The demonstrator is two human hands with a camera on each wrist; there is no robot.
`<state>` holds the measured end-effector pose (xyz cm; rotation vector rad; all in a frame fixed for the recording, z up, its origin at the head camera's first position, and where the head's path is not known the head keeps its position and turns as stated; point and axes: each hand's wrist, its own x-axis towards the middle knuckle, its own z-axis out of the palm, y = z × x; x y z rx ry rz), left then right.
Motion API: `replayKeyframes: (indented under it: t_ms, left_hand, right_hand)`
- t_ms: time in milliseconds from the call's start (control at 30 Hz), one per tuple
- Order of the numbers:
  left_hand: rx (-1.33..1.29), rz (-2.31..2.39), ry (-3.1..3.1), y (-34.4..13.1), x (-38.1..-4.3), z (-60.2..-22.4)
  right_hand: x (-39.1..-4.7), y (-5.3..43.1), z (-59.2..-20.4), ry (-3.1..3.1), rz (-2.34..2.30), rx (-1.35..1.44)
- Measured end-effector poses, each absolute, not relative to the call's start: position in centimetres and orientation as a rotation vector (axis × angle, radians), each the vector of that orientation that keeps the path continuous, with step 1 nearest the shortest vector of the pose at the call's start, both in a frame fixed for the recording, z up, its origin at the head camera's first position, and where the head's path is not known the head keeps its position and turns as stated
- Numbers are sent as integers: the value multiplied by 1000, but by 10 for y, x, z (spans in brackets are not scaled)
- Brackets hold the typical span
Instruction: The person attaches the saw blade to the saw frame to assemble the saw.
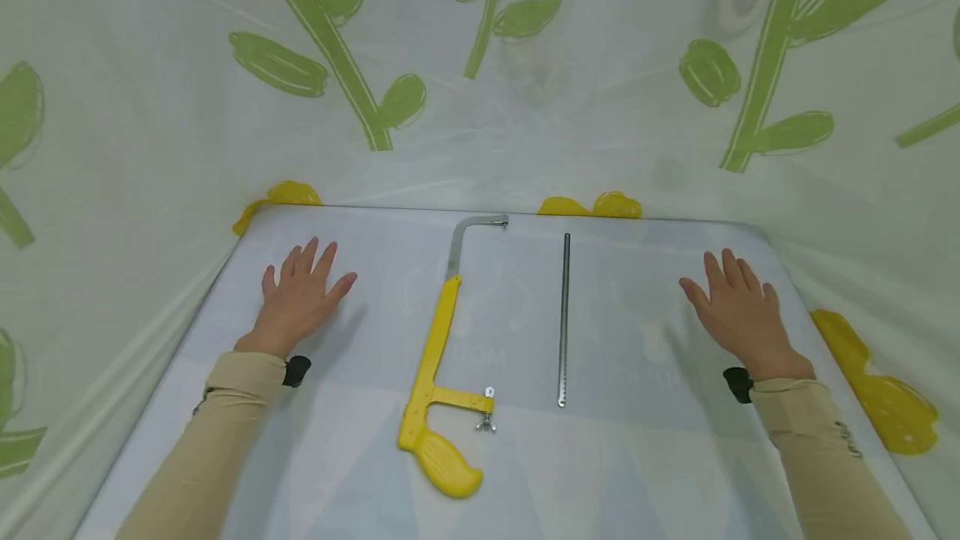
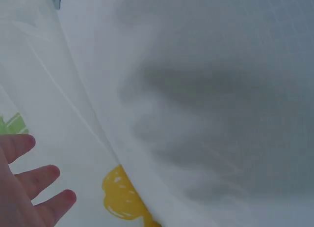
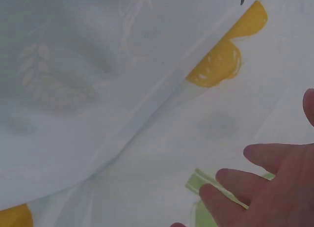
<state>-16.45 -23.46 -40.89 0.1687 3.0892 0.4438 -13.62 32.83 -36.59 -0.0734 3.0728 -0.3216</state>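
Note:
A yellow hacksaw frame (image 1: 437,340) with a grey metal bow lies on the white table, its handle toward me. No blade spans it; a wing nut (image 1: 486,422) sits on its lower arm. To its right lies a separate dark hacksaw blade (image 1: 564,319), lengthwise. My left hand (image 1: 296,302), left of the frame, is spread with nothing in it; its fingers (image 2: 46,180) show in the left wrist view. Over the table's right side, my right hand (image 1: 738,311) is spread too, holding nothing, with fingers (image 3: 245,183) visible in the right wrist view.
The white-covered table (image 1: 637,457) has a far edge just beyond the saw frame's bow. Behind it and at both sides hangs a pale curtain (image 1: 585,107) printed with green leaves and yellow flowers. Both forearms wear beige sleeves with a dark band at the wrist.

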Motion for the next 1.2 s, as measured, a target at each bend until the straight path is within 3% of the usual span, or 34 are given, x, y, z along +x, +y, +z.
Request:
replayKeyframes:
  t_ms: [400,833,1200]
  left_hand:
    - [105,1103,3058,-204,-148,-410]
    - [-16,1435,2681,-162,-129,-409]
    - [-83,1506,2531,-150,-123,-427]
  right_hand:
    - [-131,314,-385,3260,-749,225]
    - [-127,282,-422,2919,-1473,396]
    - [-138,277,-489,2620,-1856,451]
